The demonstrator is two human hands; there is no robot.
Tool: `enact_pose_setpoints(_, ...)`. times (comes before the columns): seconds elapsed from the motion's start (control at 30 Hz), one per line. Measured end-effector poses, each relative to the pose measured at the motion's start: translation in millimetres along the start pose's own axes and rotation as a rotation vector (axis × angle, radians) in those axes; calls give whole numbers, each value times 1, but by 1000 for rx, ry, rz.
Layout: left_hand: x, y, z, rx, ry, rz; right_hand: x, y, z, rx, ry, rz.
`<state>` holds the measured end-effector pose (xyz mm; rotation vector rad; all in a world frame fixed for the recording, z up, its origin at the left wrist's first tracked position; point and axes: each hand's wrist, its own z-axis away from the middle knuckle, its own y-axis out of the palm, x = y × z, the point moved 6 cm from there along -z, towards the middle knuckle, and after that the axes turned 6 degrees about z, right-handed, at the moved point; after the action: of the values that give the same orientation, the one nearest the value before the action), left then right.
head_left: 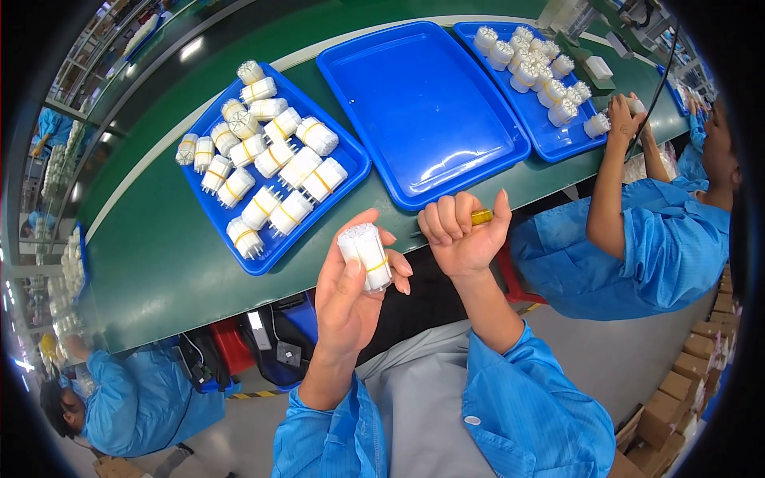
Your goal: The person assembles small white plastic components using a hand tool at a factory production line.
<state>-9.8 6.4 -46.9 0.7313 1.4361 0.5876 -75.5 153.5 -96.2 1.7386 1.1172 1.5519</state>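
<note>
My left hand is closed round a bundle of white parts with a yellow band about its middle, raised in front of the table edge. My right hand, just to its right, is wrapped round a tool with a translucent yellow handle. Most of that tool is hidden by my fingers. Near my left hand, a blue tray holds several similar banded white bundles, some with metal pins sticking out. Beyond my right hand lies a blue tray with nothing in it.
To the right, another blue tray holds several white bundles. A co-worker in a blue jacket handles a part beside it. Another person in blue sits at lower left. The green table runs beneath the trays.
</note>
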Motion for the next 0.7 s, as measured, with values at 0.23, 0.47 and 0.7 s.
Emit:
enact_pose_setpoints(0.23, -44, -23, -22, -44, 179, -273, 6, 3, 1, 3, -6, 18)
enact_pose_setpoints(0.47, -182, -110, -128, -348, 626, -1168, 3, 6, 0, 44, -22, 18)
enact_pose_setpoints(0.7, -207, -172, -202, -353, 365, -2012, 6, 6, 4, 31, -9, 5)
